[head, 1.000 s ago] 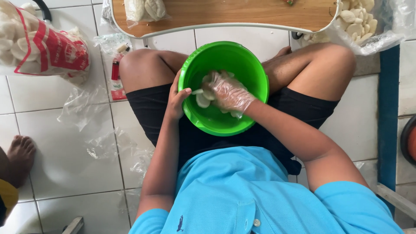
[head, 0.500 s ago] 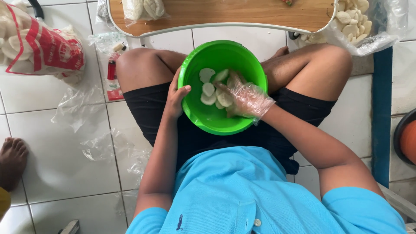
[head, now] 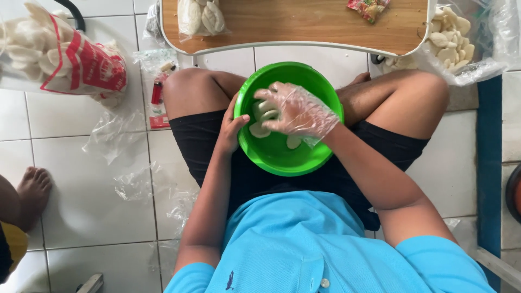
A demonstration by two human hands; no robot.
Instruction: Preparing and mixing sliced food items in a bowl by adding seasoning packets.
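Item 1: green bowl [head: 282, 157]. It sits in my lap between the crossed legs and opens straight up toward the camera. It is round, so I log no long axis. Its rim lies directly under both sets of fingers.

Item 2: left hand [head: 230, 130]. It is bare. The fingers curl over the near-left rim and the thumb presses the outer wall, so the grip is closed on the bowl and steadies it.

Item 3: right hand [head: 296, 111]. It wears a clear plastic glove. The fingers are spread and half-curled, reaching down into the bowl. The fingertips touch the pale pieces, but I cannot tell whether any piece is actually pinched.

Item 4: pale crackers [head: 259, 129]. These are flat oval discs lying on the bowl floor, just below and left of the gloved fingertips. One more piece lies under the heel of that hand. They lie flat, and their long axes run every which way.

Item 5: wooden tray [head: 304, 27]. It lies well beyond the fingertips and carries a clear bag of crackers [head: 201, 16].

Item 6: large bag [head: 59, 54]. It lies far to the left of the left hand.

Handling note, my judgement: keep the left-hand hold firm so the bowl stays level, and turn the pieces with loose, open fingers to avoid snapping the discs.
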